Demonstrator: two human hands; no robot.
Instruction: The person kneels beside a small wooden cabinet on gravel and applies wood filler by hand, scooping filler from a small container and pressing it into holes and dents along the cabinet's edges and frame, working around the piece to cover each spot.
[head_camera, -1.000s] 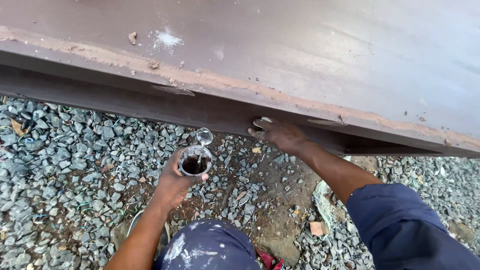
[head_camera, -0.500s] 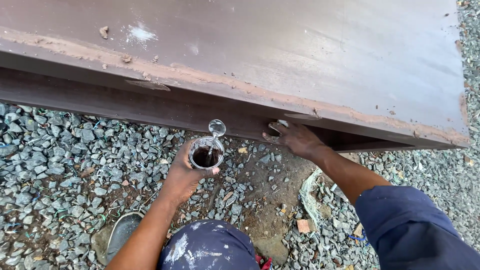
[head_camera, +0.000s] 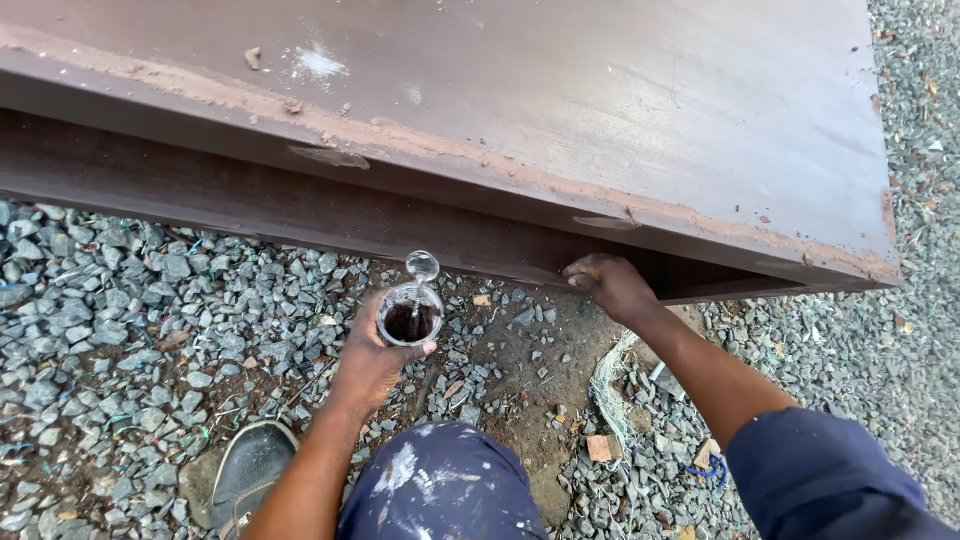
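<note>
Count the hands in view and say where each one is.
2. The left hand is wrapped around a small clear cup of dark liquid, held over the gravel. The right hand reaches up against the underside edge of the rusty brown panel. No other hands show.

Soft daylight — sharp focus, faint shadows.

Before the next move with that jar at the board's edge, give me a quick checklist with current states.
1. Left hand grips the small clear jar of dark liquid: ok.
2. Jar upright, not tipping: ok.
3. Jar open, its lid flipped up: ok.
4. Right hand touches the underside edge of the brown board: ok.
5. What the right hand's fingers hold: cannot tell, hidden against the edge.
6. Footing on loose gravel, shoe planted: ok.
</note>
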